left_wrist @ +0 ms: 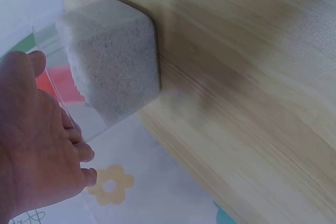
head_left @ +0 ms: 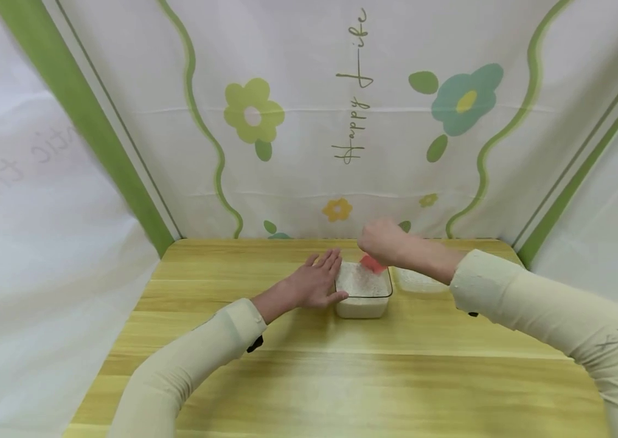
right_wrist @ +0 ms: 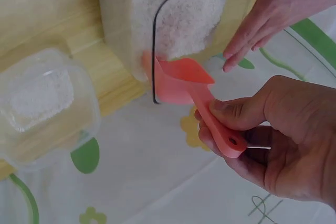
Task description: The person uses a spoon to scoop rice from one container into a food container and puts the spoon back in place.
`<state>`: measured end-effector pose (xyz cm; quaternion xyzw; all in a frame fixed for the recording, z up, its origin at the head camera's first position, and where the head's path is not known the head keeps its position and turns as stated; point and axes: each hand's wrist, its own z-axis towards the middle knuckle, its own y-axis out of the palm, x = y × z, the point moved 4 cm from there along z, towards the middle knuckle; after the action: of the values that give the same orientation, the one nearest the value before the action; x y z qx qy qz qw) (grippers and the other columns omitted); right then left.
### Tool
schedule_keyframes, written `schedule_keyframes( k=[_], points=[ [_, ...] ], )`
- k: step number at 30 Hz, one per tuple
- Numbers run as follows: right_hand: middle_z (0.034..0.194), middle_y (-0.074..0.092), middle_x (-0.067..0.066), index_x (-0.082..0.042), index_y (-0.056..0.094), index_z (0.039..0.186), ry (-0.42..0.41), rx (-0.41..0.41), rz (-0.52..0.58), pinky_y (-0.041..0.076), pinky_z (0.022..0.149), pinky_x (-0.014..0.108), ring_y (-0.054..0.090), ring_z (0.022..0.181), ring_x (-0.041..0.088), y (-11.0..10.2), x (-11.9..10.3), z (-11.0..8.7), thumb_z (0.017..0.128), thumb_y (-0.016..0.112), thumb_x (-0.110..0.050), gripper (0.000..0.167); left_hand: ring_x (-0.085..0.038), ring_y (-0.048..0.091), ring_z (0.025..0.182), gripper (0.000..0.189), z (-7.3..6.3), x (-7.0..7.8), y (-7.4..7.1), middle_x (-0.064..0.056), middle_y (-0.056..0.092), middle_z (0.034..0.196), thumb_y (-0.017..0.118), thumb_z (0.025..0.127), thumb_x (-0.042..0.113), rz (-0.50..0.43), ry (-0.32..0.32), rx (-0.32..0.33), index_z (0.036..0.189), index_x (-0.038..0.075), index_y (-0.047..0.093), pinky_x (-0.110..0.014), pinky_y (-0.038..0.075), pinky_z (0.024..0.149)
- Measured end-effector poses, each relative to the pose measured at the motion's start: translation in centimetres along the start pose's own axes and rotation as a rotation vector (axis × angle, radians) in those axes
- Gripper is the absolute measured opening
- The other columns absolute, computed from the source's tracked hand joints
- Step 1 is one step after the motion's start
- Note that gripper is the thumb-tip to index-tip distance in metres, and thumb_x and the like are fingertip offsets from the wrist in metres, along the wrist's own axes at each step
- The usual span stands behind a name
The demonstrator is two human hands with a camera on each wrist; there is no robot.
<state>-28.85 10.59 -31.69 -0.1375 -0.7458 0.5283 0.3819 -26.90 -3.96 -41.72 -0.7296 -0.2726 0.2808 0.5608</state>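
A square clear container [head_left: 362, 309] filled with white grains [right_wrist: 184, 17] stands on the wooden table. My left hand [head_left: 317, 283] lies against its left side, fingers straight and the thumb along the near rim. In the left wrist view, the palm [left_wrist: 44, 148] is beside the clear wall above the grain level. My right hand [head_left: 382, 242] is over the far right of the container. It pinches the handle of a coral-red scoop [right_wrist: 181, 82], thumb on top. The scoop's bowl is inside the container at the rim, close to the grains.
A smaller clear plastic tub [right_wrist: 86, 98] with some white grains in it stands just right of the container. The wooden table [head_left: 309, 377] ends at a printed white curtain [head_left: 298, 146] behind, with more curtain at both sides.
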Motion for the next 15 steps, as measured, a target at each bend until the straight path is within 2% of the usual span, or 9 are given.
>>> schedule_keyframes(
  k=[3, 6, 10, 13, 15],
  points=[
    [0.074, 0.062, 0.005, -0.009, 0.063, 0.072, 0.01, -0.064, 0.1, 0.054, 0.054, 0.036, 0.054, 0.062, 0.018, 1.0, 0.2, 0.4, 0.086, 0.07, -0.001, 0.017, -0.029, 0.007, 0.156, 0.087, 0.0, 0.0, 0.1, -0.017, 0.005, 0.168, 0.024, 0.103, 0.064, 0.009, 0.001, 0.003, 0.16, 0.0, 0.008, -0.048, 0.018, 0.125],
    [0.063, 0.048, -0.001, -0.011, 0.053, 0.065, 0.054, -0.119, 0.247, 0.041, 0.048, 0.028, 0.042, 0.058, 0.013, 2.3, 1.1, 0.6, 0.086, 0.066, 0.003, 0.029, -0.029, 0.009, 0.156, 0.087, 0.0, 0.1, -0.1, -0.018, 0.007, 0.168, 0.024, 0.103, 0.064, 0.012, 0.004, 0.011, 0.16, 0.0, 0.009, -0.048, 0.019, 0.125],
    [0.052, 0.025, -0.008, -0.018, 0.035, 0.052, 0.068, -0.135, 0.395, 0.02, 0.046, 0.023, 0.021, 0.054, 0.008, 3.7, 2.1, 0.6, 0.083, 0.059, 0.007, 0.047, -0.029, 0.01, 0.156, 0.086, 0.0, 0.2, -0.2, -0.018, 0.008, 0.168, 0.025, 0.103, 0.063, 0.014, 0.004, 0.012, 0.16, 0.0, 0.011, -0.049, 0.019, 0.124],
    [0.048, 0.017, -0.011, -0.022, 0.03, 0.046, 0.029, -0.124, 0.459, 0.013, 0.047, 0.022, 0.012, 0.053, 0.006, 4.3, 2.2, 0.7, 0.082, 0.058, 0.007, 0.053, -0.029, 0.01, 0.156, 0.086, 0.0, 0.2, -0.2, -0.017, 0.007, 0.168, 0.024, 0.103, 0.064, 0.022, -0.003, 0.0, 0.16, 0.0, 0.011, -0.049, 0.019, 0.124],
    [0.044, 0.019, -0.012, -0.022, 0.029, 0.044, 0.003, -0.119, 0.508, 0.012, 0.048, 0.021, 0.012, 0.05, 0.005, 4.5, 2.2, 0.8, 0.082, 0.057, 0.007, 0.055, -0.029, 0.01, 0.156, 0.086, 0.0, 0.1, -0.2, -0.017, 0.005, 0.168, 0.024, 0.103, 0.064, 0.021, -0.008, -0.008, 0.16, 0.0, 0.01, -0.049, 0.018, 0.125]
  ],
)
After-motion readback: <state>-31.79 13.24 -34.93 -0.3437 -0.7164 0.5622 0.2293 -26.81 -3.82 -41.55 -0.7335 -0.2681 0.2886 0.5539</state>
